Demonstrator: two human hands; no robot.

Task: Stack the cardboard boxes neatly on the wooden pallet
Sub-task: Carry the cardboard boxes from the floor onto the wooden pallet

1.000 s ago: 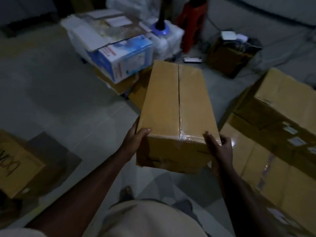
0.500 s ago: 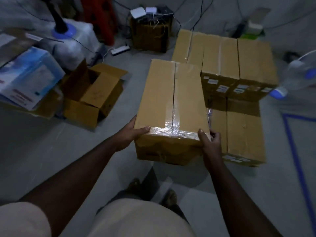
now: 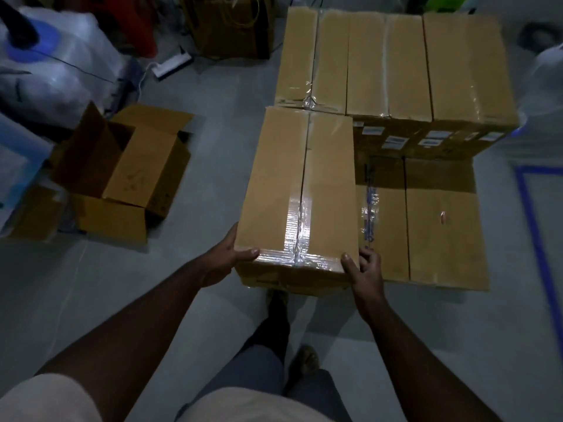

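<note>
I hold a long taped cardboard box (image 3: 274, 190) in front of me, its near end at waist height. My left hand (image 3: 227, 257) grips the near left corner and my right hand (image 3: 364, 269) grips the near right corner. Just to its right lies the stack of sealed boxes: a low box (image 3: 441, 226) near me and a taller row of boxes (image 3: 396, 65) behind it. The held box hangs beside the stack's left side. No wooden pallet is visible under the stack.
An open empty carton (image 3: 128, 175) lies on the floor to the left. White plastic-wrapped goods (image 3: 58, 74) sit at far left. A brown box with cables (image 3: 231, 25) stands at the back. Blue tape (image 3: 536, 239) marks the floor on the right.
My view has swung right and moved closer to the stack. The held box now hangs right beside the stacked boxes, and both hands keep the same grip.
</note>
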